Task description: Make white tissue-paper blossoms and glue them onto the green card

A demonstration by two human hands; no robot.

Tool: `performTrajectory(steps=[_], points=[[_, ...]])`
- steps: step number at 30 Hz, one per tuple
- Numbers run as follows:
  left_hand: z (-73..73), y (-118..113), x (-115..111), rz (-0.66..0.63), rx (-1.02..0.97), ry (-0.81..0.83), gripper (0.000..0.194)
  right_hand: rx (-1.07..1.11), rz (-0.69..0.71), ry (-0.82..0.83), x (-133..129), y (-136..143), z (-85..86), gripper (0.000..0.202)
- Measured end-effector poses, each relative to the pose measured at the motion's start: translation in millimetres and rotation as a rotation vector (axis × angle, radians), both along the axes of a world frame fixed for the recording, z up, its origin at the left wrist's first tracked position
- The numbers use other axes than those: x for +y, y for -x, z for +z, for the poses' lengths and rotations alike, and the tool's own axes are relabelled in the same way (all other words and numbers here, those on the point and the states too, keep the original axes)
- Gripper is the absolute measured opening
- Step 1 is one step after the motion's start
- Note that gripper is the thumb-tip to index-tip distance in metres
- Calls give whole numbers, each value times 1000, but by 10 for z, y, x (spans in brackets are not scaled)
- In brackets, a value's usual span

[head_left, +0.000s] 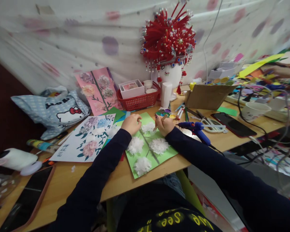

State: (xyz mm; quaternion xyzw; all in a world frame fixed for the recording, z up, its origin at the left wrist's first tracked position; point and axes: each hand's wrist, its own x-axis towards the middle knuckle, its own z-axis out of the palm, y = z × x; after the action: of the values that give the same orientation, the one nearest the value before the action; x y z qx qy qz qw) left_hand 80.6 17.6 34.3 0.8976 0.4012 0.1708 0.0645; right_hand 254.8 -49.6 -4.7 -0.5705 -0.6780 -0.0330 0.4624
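Observation:
A green sheet (pixel 132 161) lies on the table before me, with several white ruffled paper flowers (pixel 142 166) and a dark painted branch (pixel 148 146) on it. My right hand (pixel 164 125) is closed around a thin brown stick-like tool, perhaps a brush, its tip low beside the upper white flower (pixel 148 127). My left hand (pixel 131 124) rests at the sheet's upper left edge, fingers loosely bent and nothing visible in them; its fingertips are partly hidden. Small paint pots (pixel 167 111) stand just beyond my right hand.
A blue glue gun (pixel 199 132), scissors (pixel 207 120) and a black phone (pixel 234 124) lie at right. A finished flower picture (pixel 70 151) lies left. Behind stand a red basket (pixel 137 103), a cardboard box (pixel 209 96) and a red beaded headdress (pixel 169 38). Another phone (pixel 29 199) lies front left.

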Motion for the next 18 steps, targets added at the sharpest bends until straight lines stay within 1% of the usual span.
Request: performTrajectory(steps=[2, 3, 6, 9, 11, 16, 18], points=[[-24, 20, -6, 80, 138, -73, 28, -48, 0, 32, -10, -3, 4, 54], [-41, 23, -15, 102, 197, -85, 28, -77, 2, 45, -14, -5, 5, 54], [-96, 17, -46, 94, 314, -44, 29, -173, 4, 58, -13, -11, -5, 52], [-134, 15, -61, 66, 374, 5, 31, -225, 15, 35, 6, -11, -28, 53], [-146, 17, -66, 59, 384, 19, 34, -190, 17, 16, 18, -7, -42, 55], [-153, 19, -83, 58, 382, 15, 35, 19, -24, -13, 14, 1, -43, 58], [-155, 18, -85, 56, 385, 9, 34, 33, -19, -6, 9, 4, -38, 58]])
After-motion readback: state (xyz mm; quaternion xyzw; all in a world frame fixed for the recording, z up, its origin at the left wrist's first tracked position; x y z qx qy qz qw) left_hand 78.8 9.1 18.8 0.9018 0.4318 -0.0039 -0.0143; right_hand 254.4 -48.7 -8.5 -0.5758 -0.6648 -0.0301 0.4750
